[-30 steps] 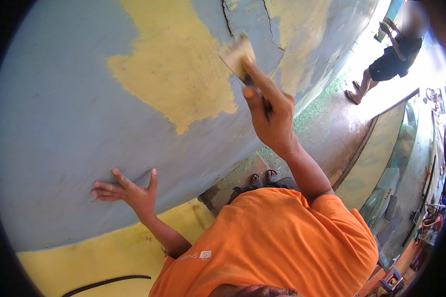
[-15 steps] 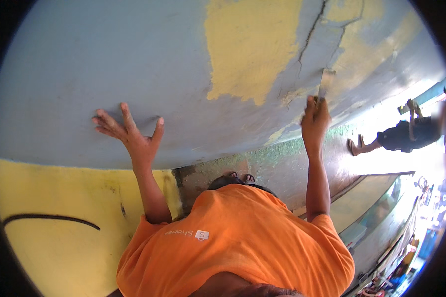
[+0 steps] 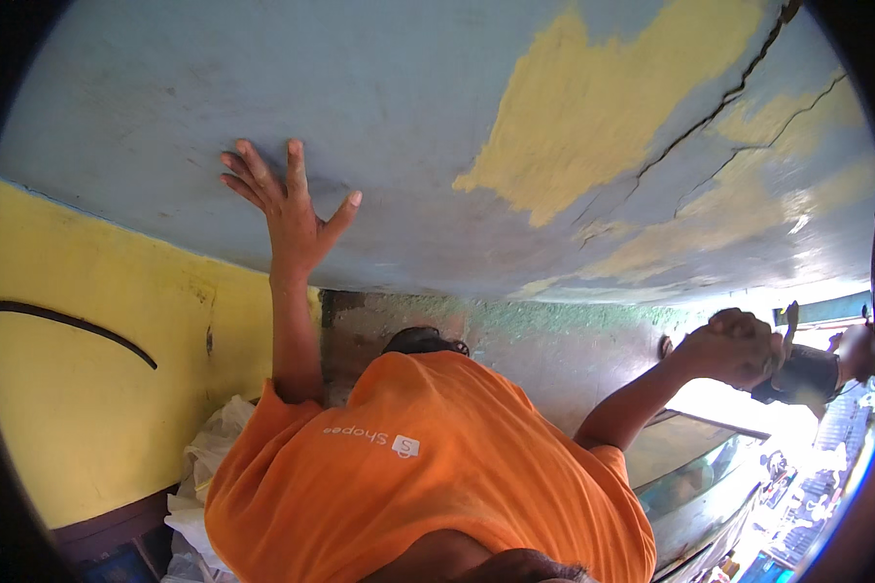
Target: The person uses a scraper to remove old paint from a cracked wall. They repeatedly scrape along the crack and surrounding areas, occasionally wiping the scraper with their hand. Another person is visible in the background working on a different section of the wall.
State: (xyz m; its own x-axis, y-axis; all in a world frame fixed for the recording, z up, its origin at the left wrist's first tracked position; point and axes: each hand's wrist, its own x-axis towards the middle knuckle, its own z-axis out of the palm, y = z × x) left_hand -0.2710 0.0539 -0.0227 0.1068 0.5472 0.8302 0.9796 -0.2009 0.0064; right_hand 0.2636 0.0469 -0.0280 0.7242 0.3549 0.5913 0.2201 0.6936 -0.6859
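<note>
Bracing against the blue wall (image 3: 389, 107) for balance, the left hand (image 3: 287, 209) lies flat, fingers spread, while the right hand (image 3: 734, 345) hangs low, clenched on a scraper (image 3: 789, 325), off the yellow patch (image 3: 603, 97).

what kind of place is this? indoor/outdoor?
Probably outdoors, at a painted building wall beside a street or shopfront. The cracked blue-grey plastered wall has yellow patches where paint is gone, the left hand lies flat on it, and sunlit pavement lies at lower right near the right hand.
</note>
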